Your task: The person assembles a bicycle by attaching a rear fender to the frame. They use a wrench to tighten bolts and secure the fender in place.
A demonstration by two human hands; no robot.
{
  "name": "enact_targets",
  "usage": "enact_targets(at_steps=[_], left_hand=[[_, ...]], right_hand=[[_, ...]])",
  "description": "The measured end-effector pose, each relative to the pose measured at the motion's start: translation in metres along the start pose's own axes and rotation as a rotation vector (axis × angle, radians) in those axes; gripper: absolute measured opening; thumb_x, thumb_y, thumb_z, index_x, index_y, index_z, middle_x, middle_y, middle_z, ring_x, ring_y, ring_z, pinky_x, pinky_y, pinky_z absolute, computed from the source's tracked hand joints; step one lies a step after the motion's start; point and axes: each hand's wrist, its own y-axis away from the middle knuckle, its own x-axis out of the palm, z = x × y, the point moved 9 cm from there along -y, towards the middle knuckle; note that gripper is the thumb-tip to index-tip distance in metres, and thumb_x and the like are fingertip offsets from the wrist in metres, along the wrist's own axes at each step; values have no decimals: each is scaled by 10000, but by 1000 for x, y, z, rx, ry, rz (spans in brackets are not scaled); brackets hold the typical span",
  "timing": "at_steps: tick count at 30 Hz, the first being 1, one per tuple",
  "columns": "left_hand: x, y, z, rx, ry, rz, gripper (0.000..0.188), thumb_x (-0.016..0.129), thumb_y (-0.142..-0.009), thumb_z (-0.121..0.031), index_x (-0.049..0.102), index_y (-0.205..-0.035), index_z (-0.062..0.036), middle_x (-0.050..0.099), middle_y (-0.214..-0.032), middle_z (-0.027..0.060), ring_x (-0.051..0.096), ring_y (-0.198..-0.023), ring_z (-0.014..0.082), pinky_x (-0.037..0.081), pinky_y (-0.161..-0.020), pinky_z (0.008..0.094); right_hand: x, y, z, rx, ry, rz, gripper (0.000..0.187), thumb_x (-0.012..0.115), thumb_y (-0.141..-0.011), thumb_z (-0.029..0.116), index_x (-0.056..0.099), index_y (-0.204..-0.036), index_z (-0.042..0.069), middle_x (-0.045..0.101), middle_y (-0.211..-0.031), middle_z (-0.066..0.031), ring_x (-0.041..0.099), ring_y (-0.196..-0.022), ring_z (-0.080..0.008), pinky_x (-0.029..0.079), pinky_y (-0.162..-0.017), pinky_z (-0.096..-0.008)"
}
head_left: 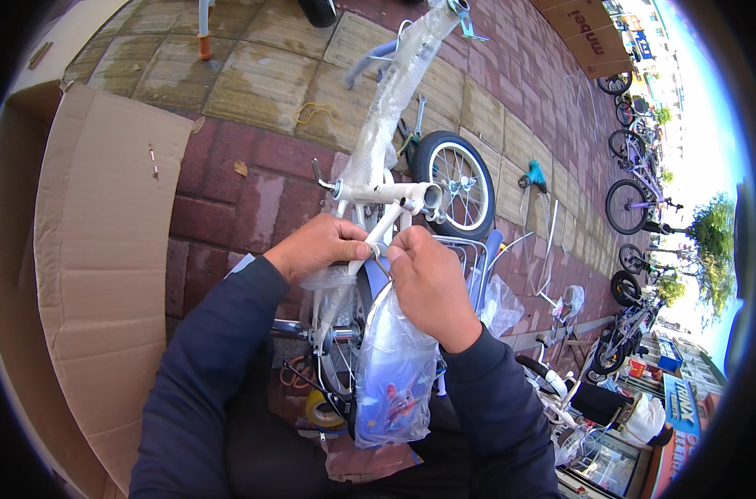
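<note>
- White bicycle frame point(384, 195) lies across the brick pavement point(228, 191) right in front of the person, its long tube still sleeved in clear bubble wrap point(386, 100) that runs up and away toward the top of the view; the wrapping seems left on to guard the paint.
- Left hand point(320, 245) is closed around the frame tube just below the open-ended cross tube, fingers curled and thumb pressed in, apparently to steady the frame.
- Right hand point(428, 279) meets it from the other side, fingertips pressed together in a pinch on some small part at the tube; what that part is cannot be told, as the fingers cover it.
- Clear plastic bag point(392, 374) hangs down under the right hand, with a blue printed piece inside; it sits against the frame, so it looks attached or draped there rather than carried.
- Small wheel point(453, 183) with a black tyre stands just behind the frame, and a wire basket point(465, 249) shows beside the right hand.
- Flattened cardboard sheet point(103, 249) lies on the person's left, well apart from both hands.
- Roll of yellow tape point(320, 409) rests low on the pavement near the person's knees, within easy reach.
- Assembled bicycles point(631, 200) stand in a row far off on the right.
</note>
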Motion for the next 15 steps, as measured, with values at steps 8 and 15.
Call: enact_targets(at_steps=[8, 15], left_hand=[[1, -4, 5, 30, -136, -14, 316, 729, -895, -348, 684, -835, -40, 577, -715, -59, 465, -658, 41, 363, -581, 238], [5, 1, 11, 80, -70, -92, 374, 690, -926, -404, 698, -880, -33, 619, -783, -39, 506, -723, 49, 421, -660, 242]], right_hand=[[1, -14, -27, 136, -58, 33, 165, 586, -897, 124, 625, -895, -36, 665, -724, -133, 639, -641, -213, 490, -631, -342], [24, -33, -21, -276, 554, 254, 190, 631, -805, 197, 746, -771, 49, 712, -787, -112, 683, -749, -289, 534, -698, -415]])
